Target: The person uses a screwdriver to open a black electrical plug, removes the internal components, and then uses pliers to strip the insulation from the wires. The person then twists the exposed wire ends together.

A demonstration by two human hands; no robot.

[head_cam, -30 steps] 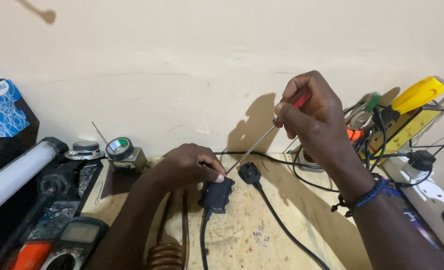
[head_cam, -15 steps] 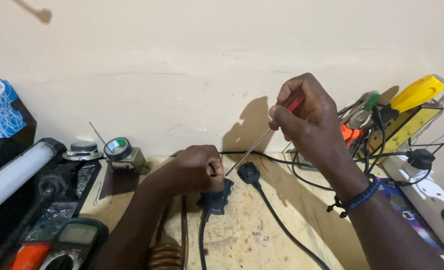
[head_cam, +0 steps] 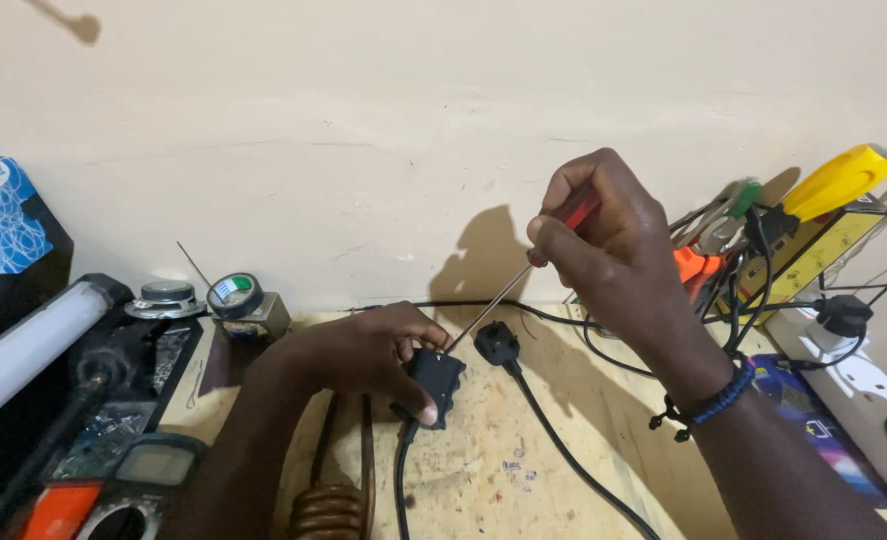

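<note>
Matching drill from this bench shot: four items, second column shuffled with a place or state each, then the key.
1 screwdriver
2 black plug
3 second plug
4 tape roll

A lying loose on the bench
B under the left hand
C held in the right hand
D at the wall, left of both hands

Pairs: 1-C, 2-B, 3-A, 4-D

Left hand [head_cam: 364, 352] pins the black plug [head_cam: 436, 386] to the tabletop [head_cam: 524, 470]; right hand [head_cam: 614, 250] drives a screwdriver [head_cam: 524, 280] into the plug's top, second plug [head_cam: 497, 343] just right.
</note>
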